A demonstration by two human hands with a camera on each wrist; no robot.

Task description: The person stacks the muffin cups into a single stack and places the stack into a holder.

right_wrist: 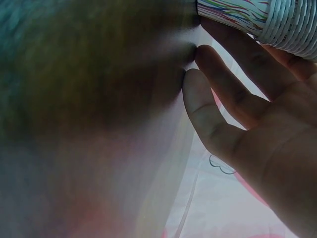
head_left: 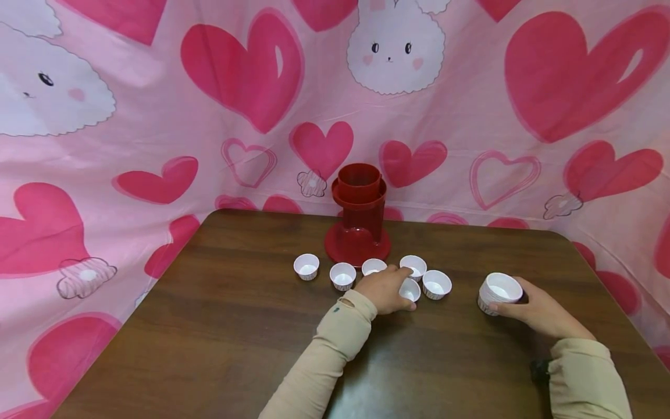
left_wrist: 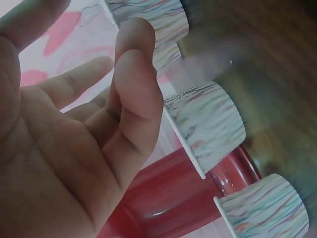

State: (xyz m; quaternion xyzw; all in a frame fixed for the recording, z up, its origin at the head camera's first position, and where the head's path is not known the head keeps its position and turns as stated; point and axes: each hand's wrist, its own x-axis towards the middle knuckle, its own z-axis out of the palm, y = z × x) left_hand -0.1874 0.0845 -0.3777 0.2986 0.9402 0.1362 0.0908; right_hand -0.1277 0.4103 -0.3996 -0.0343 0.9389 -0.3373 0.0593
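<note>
My left hand point(head_left: 384, 290) reaches over the row of paper cups. Its thumb and fingers lie on opposite sides of a small white paper cup point(head_left: 410, 290), gripping it near the rim. The left wrist view shows that cup point(left_wrist: 153, 17) with its marbled side partly behind the curled fingers. On the right, my right hand point(head_left: 544, 311) grips a stack of white paper cups point(head_left: 501, 288), thumb on the near side and fingers round the far side. Several nested rims of the stack point(right_wrist: 292, 25) appear in the right wrist view, with colourful streaks on the lowest cup.
More paper cups stand singly on the brown wooden table point(head_left: 251, 326), including ones at the left point(head_left: 306, 266) and beside my left fingers point(head_left: 437, 284). A red dispenser-like stand point(head_left: 361, 227) is behind them. Pink heart-patterned cloth point(head_left: 251, 64) hangs round the table.
</note>
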